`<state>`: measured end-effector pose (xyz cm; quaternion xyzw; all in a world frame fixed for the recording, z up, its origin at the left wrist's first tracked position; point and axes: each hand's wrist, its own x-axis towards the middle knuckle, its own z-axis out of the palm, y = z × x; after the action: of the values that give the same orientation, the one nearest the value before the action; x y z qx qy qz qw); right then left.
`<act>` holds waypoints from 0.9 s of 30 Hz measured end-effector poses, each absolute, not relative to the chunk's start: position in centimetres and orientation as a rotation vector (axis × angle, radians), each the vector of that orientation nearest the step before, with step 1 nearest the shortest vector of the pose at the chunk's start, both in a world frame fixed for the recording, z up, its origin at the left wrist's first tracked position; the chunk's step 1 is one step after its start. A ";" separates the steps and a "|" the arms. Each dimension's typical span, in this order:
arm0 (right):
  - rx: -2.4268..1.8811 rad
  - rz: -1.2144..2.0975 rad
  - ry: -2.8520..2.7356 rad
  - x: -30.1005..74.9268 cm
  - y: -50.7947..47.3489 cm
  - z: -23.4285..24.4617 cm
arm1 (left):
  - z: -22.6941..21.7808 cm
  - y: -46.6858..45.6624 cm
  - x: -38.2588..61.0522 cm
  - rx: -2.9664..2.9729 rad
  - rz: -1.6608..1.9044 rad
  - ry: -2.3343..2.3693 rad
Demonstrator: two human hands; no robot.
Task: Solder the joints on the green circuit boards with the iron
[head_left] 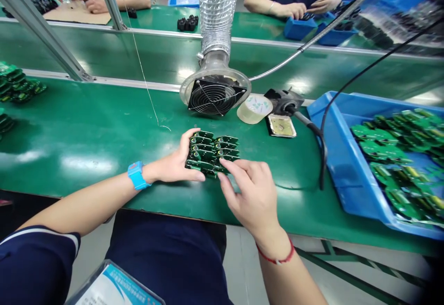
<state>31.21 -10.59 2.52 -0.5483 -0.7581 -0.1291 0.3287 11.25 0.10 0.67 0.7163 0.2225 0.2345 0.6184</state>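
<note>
Left hand (175,162) cups the near-left edge of two rows of small green circuit boards (211,153) (on the green bench mat (86,138)); right hand (251,191), fingers loosely spread, touches their right edge.

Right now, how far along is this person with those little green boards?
Possibly done: stacks of boards sit at the far left, though I cannot tell if they are finished. In hand: the left hand grips a two-row block of boards on the green bench, while the right hand presses its near edge with its fingertips. Left: the blue tray at the right holds many loose boards.
</note>
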 end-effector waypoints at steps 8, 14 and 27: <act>-1.383 -0.107 -2.150 31.9 -10.4 3.9 | 0.0 0.7 11.9 1.514 0.706 0.626; -1.400 0.243 -1.999 33.4 -11.2 4.6 | 0.7 0.7 12.4 1.407 0.760 0.674; -1.374 1.074 -0.892 31.1 -14.2 -1.5 | -0.3 0.7 12.6 1.417 0.815 0.626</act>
<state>31.14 -14.21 -1.46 -0.5822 -0.3779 0.4553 0.5576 12.57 0.70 -0.32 0.6213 0.2747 0.3576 0.6408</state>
